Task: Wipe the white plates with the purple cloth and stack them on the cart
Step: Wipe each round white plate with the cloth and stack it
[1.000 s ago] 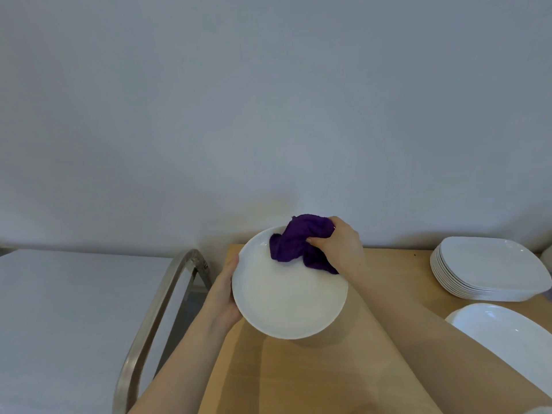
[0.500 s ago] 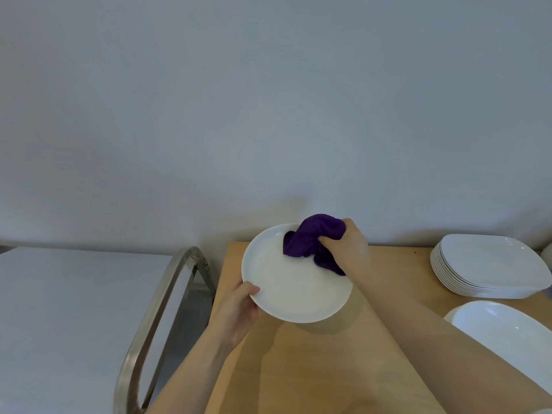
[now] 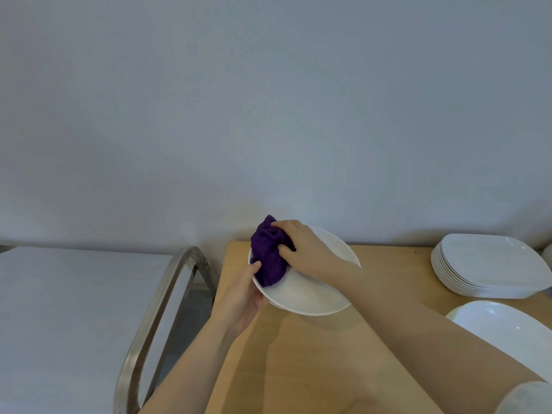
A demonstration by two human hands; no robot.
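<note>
Purple cloth [image 3: 270, 258] shifted leftward on plate [image 3: 310, 297], under right hand [image 3: 304, 252].

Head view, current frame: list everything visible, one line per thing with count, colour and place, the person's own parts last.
round plate: one, white, held tilted above the table's left end
cloth: one, purple, bunched on the plate's upper left part
plate stack: one stack of squarish plates, white, on the table at far right; count unclear
large plate: one, white, near right edge, partly cut off
table: one, light wood, centre and right
cart: one, white top with a metal handle, left of the table
wall: grey, behind everything
left hand: grips the round plate's left rim
right hand: presses the cloth onto the plate
</note>
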